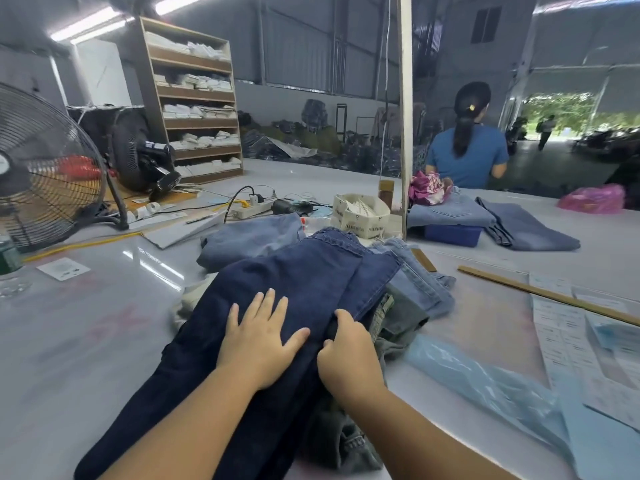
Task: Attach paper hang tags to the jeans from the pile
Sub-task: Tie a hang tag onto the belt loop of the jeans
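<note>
Both hands (pixel 301 344) on dark jeans (pixel 294 271)

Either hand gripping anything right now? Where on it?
Right hand grips the dark blue jeans at a fold along their right edge. Left hand only presses flat on them.

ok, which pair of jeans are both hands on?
The dark navy jeans on top of the pile: left hand flat on them, right hand gripping their edge. The other pairs around them are lighter blue.

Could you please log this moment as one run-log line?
left hand: flat on dark jeans | right hand: gripping their edge | tag box: untouched behind pile
</note>
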A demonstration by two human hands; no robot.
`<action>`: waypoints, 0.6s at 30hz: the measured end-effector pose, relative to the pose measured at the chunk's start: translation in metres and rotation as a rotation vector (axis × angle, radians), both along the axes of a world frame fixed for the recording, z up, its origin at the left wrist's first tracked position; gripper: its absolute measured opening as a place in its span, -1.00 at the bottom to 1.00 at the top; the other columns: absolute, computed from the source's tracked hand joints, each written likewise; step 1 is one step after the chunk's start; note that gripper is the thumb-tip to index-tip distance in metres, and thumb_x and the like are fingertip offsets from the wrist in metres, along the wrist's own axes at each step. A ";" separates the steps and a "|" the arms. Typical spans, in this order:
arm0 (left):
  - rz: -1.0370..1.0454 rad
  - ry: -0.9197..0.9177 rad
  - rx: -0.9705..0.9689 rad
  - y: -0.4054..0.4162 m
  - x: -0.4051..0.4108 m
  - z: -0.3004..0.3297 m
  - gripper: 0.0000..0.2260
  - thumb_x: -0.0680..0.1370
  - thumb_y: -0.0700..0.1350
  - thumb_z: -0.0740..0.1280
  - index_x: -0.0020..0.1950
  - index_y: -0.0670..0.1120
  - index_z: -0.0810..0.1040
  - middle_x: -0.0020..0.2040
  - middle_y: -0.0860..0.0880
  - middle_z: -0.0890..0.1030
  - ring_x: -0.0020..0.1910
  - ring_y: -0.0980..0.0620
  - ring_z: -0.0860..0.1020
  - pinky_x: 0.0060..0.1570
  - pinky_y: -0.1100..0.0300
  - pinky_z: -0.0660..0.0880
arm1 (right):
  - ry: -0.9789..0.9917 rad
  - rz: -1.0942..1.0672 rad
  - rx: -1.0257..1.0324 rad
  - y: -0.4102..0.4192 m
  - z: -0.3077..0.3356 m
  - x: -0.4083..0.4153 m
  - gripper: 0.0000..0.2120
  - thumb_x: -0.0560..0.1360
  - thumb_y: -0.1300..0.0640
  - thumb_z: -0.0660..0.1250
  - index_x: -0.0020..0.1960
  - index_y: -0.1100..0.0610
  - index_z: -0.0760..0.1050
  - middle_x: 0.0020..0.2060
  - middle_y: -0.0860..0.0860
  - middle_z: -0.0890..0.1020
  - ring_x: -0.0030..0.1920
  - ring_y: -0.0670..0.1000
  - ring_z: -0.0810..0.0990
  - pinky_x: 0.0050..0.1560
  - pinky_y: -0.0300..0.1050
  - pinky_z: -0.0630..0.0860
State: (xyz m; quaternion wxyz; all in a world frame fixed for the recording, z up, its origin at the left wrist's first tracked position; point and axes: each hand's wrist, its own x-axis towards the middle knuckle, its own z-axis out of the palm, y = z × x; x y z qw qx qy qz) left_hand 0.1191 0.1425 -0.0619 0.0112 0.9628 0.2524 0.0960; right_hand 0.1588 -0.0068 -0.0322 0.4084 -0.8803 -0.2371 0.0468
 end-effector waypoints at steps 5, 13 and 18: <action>-0.018 -0.045 0.002 -0.010 -0.008 -0.017 -0.28 0.53 0.40 -0.17 0.62 0.09 -0.04 0.63 0.04 -0.10 0.60 0.05 -0.16 0.53 -0.12 -0.21 | -0.023 -0.054 -0.126 -0.001 -0.003 -0.009 -0.79 0.52 0.19 0.14 0.15 0.09 0.32 0.13 0.06 0.50 0.10 0.14 0.56 -0.04 -0.04 0.46; 0.332 -0.230 -0.084 0.031 0.026 0.032 -0.39 0.58 0.28 0.08 0.50 -0.07 0.25 0.51 -0.17 0.30 0.47 -0.20 0.25 0.41 -0.13 0.17 | -0.101 -0.109 -0.209 -0.005 -0.012 -0.006 -0.88 0.41 0.19 0.15 -0.07 0.07 0.26 -0.23 -0.04 0.46 -0.22 0.12 0.44 -0.28 -0.05 0.35; 0.329 -0.314 -0.210 0.037 0.044 0.046 -0.60 0.54 0.11 0.26 0.29 -0.08 0.47 0.21 -0.14 0.58 0.18 -0.20 0.52 0.12 -0.04 0.45 | -0.174 -0.147 -0.342 -0.003 -0.020 -0.006 -0.77 0.38 0.12 0.13 0.01 0.02 0.18 -0.03 -0.02 0.47 0.03 0.11 0.46 -0.05 -0.01 0.41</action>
